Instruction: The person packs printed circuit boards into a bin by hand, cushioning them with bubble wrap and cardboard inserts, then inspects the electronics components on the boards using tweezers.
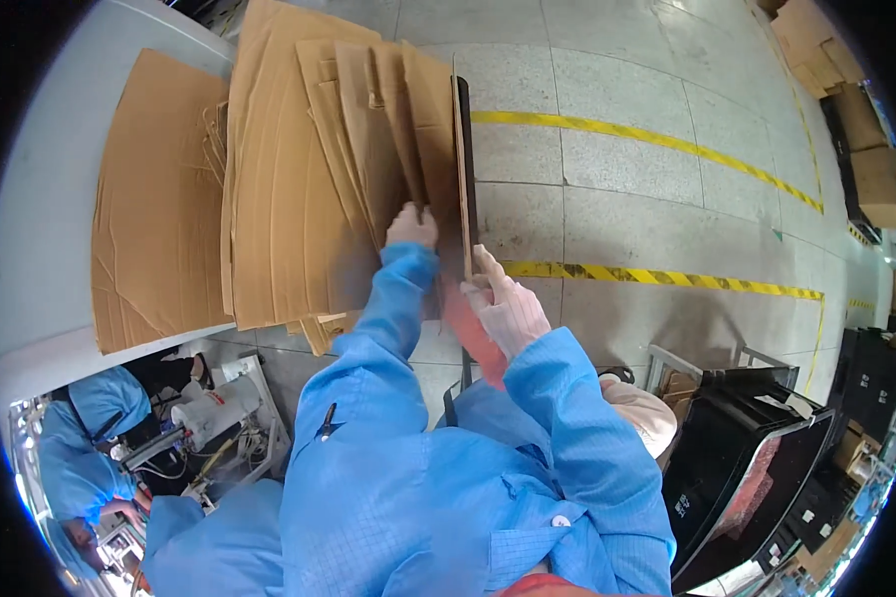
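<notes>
My left hand [413,227], in a pale glove and slightly blurred, is closed at the near end of a folded cardboard piece [396,119]. That piece leans among several brown cardboard sheets [279,179] standing in a row. My right hand [513,310], also gloved, grips the near end of a thin upright panel [463,164], with a finger stretched along its side. The panel looks tan on its left and black on its right. Pink, see-through wrapping [475,333] hangs beside my right hand, blurred; whether the hand holds it too cannot be made out.
A flat cardboard sheet [159,209] lies on a grey surface at left. Yellow-black tape [647,274] marks the tiled floor. Black cases [727,458] with pink wrapping stand at lower right. A person in blue [85,428] works beside equipment at lower left. Cartons [881,184] stand far right.
</notes>
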A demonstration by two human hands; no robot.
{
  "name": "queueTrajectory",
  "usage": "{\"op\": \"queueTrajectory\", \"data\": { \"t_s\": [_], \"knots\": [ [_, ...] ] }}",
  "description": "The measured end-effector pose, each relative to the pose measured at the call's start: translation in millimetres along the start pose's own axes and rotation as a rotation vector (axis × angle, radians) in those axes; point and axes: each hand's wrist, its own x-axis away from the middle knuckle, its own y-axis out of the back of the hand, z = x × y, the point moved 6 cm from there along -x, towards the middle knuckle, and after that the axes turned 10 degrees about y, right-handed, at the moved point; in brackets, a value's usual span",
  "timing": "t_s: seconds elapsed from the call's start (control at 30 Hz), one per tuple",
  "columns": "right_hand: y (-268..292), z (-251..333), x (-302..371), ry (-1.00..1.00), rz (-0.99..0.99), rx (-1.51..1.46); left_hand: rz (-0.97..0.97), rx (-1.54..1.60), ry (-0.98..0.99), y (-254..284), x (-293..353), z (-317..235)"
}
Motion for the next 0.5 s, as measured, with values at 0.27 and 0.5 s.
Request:
{"op": "queueTrajectory", "data": {
  "t_s": [0.27, 0.5],
  "knots": [
    [7.2, 8.3, -10.8, 0.114, 0.039, 0.041, -0.080, 0.293, -0.400, 135.8, 118.5, -57.5],
    [45.3, 31.3, 10.4, -0.072, -0.077, -0.275, -0.447, 1.044, -0.578, 272.9, 154.9, -61.1]
  ]
}}
